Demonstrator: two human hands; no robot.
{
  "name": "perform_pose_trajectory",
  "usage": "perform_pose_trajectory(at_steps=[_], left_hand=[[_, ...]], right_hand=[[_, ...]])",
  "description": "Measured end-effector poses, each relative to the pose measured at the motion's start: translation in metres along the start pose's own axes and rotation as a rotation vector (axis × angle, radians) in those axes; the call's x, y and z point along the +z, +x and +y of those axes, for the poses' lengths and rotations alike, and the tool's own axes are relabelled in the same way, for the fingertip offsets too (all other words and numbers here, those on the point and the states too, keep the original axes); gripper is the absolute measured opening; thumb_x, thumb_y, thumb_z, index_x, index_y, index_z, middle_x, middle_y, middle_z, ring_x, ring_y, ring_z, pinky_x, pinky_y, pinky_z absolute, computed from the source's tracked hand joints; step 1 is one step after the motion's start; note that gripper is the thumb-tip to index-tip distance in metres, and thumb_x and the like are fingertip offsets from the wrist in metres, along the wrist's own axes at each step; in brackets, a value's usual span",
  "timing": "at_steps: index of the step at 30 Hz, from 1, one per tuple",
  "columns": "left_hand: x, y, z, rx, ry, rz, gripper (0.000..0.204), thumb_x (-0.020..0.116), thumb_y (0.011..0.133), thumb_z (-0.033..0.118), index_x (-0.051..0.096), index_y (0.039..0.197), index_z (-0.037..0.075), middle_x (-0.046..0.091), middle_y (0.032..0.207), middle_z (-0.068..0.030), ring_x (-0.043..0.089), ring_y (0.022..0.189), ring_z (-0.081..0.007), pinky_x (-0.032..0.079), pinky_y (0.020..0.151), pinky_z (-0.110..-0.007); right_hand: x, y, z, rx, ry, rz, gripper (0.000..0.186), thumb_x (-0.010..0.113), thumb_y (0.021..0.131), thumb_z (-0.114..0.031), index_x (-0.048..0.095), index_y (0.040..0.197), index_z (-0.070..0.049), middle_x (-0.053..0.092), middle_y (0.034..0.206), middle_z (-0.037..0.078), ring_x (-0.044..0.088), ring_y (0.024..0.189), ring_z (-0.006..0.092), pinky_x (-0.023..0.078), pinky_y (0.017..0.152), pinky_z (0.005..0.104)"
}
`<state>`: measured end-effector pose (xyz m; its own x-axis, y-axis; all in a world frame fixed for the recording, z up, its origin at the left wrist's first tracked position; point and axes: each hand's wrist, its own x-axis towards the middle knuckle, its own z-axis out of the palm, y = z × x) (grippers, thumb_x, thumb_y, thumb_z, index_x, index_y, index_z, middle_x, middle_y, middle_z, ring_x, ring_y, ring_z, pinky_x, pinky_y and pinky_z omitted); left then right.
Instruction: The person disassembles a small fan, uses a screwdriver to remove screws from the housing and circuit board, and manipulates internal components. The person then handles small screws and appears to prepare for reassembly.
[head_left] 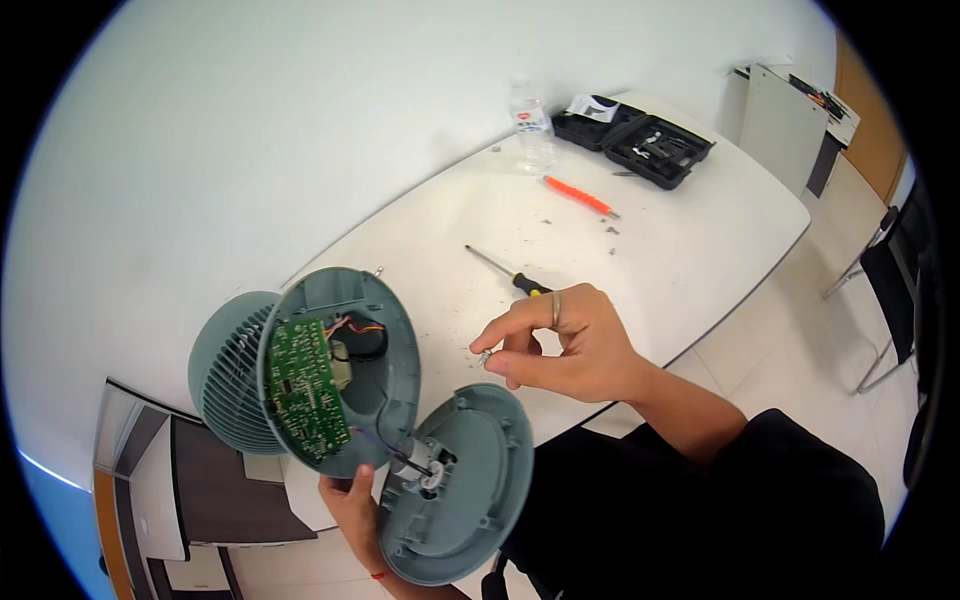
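Observation:
My right hand (pixel 585 345) pinches a small shiny metal piece (pixel 486 357), perhaps a screw, between thumb and forefinger above the table. My left hand (pixel 355 512) grips the lower edge of an opened grey-green fan housing (pixel 393 335), its fingers partly hidden behind it. Inside the housing sits a green circuit board (pixel 308 395) with wires. A round base cover (pixel 465 500) hangs beside it, tilted, with a small motor (pixel 420 466) at its edge and a cable running between the two. Behind the housing shows the ribbed fan head (pixel 232 375).
A screwdriver (pixel 508 273) with a black and yellow handle lies beyond my right hand. Farther off are an orange-handled tool (pixel 580 196), a water bottle (pixel 534 135), an open black tool case (pixel 665 150) and small scattered bits. A chair (pixel 885 285) stands right of the table (pixel 690 240).

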<state>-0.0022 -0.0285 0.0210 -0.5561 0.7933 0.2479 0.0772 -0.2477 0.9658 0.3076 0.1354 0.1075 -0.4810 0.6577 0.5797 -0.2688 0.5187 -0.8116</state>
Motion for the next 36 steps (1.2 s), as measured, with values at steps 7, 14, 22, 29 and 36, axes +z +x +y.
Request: perform_pose_trajectory(at_steps=[7, 14, 22, 29, 36], left_hand=[[-0.030, -0.020, 0.014, 0.256, 0.322, 0.304, 0.069, 0.040, 0.100, 0.049, 0.046, 0.142, -0.005, 0.055, 0.139, -0.0184, 0.054, 0.127, -0.0305, 0.042, 0.109, -0.046], [0.103, -0.148, 0.072, 1.541, 0.179, 0.475, 0.025, 0.058, 0.092, 0.030, 0.063, 0.094, 0.006, 0.065, 0.078, -0.0125, 0.065, 0.064, -0.0317, 0.056, 0.057, -0.038], [0.278, -0.084, -0.029, 0.607, 0.069, -0.134, 0.015, 0.054, 0.091, 0.010, 0.062, 0.092, -0.002, 0.067, 0.082, -0.0141, 0.054, 0.061, -0.0188, 0.045, 0.053, -0.027], [0.293, -0.053, -0.036, 0.512, 0.160, -0.269, 0.026, 0.076, 0.071, -0.001, 0.068, 0.095, 0.004, 0.068, 0.086, -0.0093, 0.063, 0.066, -0.0164, 0.048, 0.051, -0.023], [0.290, -0.055, -0.040, 0.425, 0.154, -0.293, 0.023, 0.076, 0.071, -0.007, 0.069, 0.091, 0.003, 0.069, 0.084, -0.0089, 0.065, 0.066, -0.0156, 0.050, 0.050, -0.023]], right_hand=[[-0.044, -0.049, 0.012, 0.090, 0.003, 0.048, 0.013, 0.073, 0.085, -0.001, 0.074, 0.098, -0.002, 0.071, 0.075, 0.004, 0.065, 0.062, 0.0080, 0.044, 0.058, 0.0204], [-0.085, -0.079, 0.020, 0.178, -0.232, 0.145, 0.014, 0.075, 0.083, -0.004, 0.076, 0.096, -0.007, 0.068, 0.068, 0.000, 0.057, 0.067, 0.0090, 0.042, 0.071, 0.0263], [-0.114, -0.103, 0.052, 0.093, -0.409, 0.081, 0.019, 0.076, 0.077, -0.001, 0.075, 0.093, -0.010, 0.067, 0.064, -0.002, 0.054, 0.060, 0.0097, 0.040, 0.075, 0.0270], [-0.117, -0.105, 0.061, 0.060, -0.362, 0.030, 0.021, 0.076, 0.073, 0.000, 0.075, 0.092, -0.010, 0.065, 0.064, -0.003, 0.053, 0.058, 0.0110, 0.040, 0.073, 0.0268], [-0.111, -0.107, 0.072, 0.018, -0.356, 0.048, 0.022, 0.078, 0.070, 0.000, 0.076, 0.090, -0.009, 0.064, 0.062, -0.002, 0.052, 0.056, 0.0118, 0.040, 0.064, 0.0255]])
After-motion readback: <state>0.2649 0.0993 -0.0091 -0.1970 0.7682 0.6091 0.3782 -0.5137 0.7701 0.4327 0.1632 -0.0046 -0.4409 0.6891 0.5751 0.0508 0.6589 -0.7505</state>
